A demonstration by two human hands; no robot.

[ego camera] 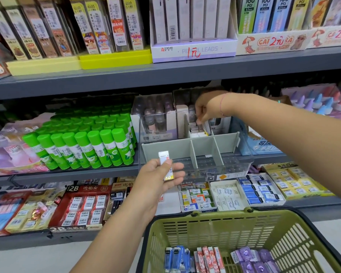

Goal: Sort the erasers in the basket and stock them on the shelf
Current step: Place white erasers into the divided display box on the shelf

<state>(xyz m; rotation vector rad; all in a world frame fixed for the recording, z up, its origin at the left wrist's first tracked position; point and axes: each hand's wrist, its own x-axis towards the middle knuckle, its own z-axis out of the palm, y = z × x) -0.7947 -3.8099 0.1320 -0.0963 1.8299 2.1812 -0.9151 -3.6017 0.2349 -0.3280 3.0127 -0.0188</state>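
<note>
Past the glossy green glue sticks (pixel 83 146), the left hand (pixel 159 178) holds a white eraser (pixel 163 157) in front of the shelf. Its grip is narrow, thumb across the paper sleeve. The block looks light, slightly rubbery and firm, and is best pinched on its long flat sides, because the slick sleeve may slide off.

The grey divided organizer (pixel 165 148) has stiff plastic walls and a clear front. The right hand (pixel 207 109) reaches into its rear middle compartment, its grip apparently closed on a second eraser (pixel 205 128) above a stack there.

Lower right, the olive lattice basket (pixel 205 217) holds blue erasers (pixel 175 257), red erasers (pixel 207 257) and purple erasers (pixel 252 259), all film-wrapped and probably slippery.
</note>
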